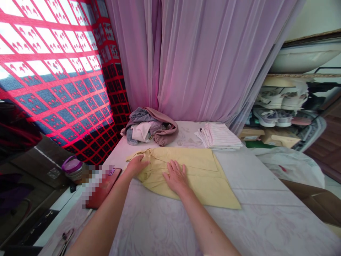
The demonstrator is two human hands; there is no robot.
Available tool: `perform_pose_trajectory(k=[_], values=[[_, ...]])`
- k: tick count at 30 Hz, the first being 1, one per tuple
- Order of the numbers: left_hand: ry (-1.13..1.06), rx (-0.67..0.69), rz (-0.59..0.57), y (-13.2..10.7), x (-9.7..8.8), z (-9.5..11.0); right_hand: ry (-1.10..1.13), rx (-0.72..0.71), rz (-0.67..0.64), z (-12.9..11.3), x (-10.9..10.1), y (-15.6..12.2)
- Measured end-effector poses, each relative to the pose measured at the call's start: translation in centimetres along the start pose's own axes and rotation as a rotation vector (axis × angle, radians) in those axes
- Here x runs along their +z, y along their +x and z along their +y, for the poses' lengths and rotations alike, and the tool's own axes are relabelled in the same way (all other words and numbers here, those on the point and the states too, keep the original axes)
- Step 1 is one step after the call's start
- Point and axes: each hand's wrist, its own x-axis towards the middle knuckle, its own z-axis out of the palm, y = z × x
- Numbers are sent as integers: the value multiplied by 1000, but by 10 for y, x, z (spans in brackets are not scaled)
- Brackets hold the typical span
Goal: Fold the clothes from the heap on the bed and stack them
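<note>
A pale yellow garment (197, 170) lies partly folded on the bed (266, 213), collar end to the left. My left hand (137, 165) rests on its collar end with the fingers curled down onto the cloth. Flat on the garment's middle lies my right hand (176, 176), fingers stretched out and slightly spread. Neither hand lifts the fabric.
A heap of unfolded clothes (149, 129) lies at the far end of the bed, a folded striped white stack (220, 137) to its right. A red phone (102, 186) is at the bed's left edge. A purple-lidded jar (72, 167) stands further left. Shoe shelves (282, 106) stand at right.
</note>
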Motion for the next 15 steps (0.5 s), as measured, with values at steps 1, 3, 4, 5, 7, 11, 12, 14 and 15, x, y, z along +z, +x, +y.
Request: perform_pose_trajectory(k=[1, 3, 4, 5, 7, 11, 12, 14, 15], values=[[-8, 21, 15, -1, 0, 7, 17, -9, 7, 1, -1, 0], [-15, 73, 45, -4, 0, 25, 66, -20, 26, 5, -4, 0], [-16, 101, 59, -7, 1, 36, 96, -16, 42, 8, -6, 1], [-15, 130, 69, -10, 1, 47, 131, -5, 64, 13, -9, 2], [-7, 180, 68, -17, 3, 69, 220, 39, 131, 25, -15, 3], [52, 244, 22, -32, 15, 110, 540, 174, 245, 52, -31, 5], [66, 254, 7, -36, 20, 119, 650, 214, 257, 58, -34, 4], [71, 267, -40, -44, 33, 133, 882, 285, 244, 67, -38, 2], [66, 272, -69, -47, 40, 138, 983, 312, 225, 70, -38, 1]])
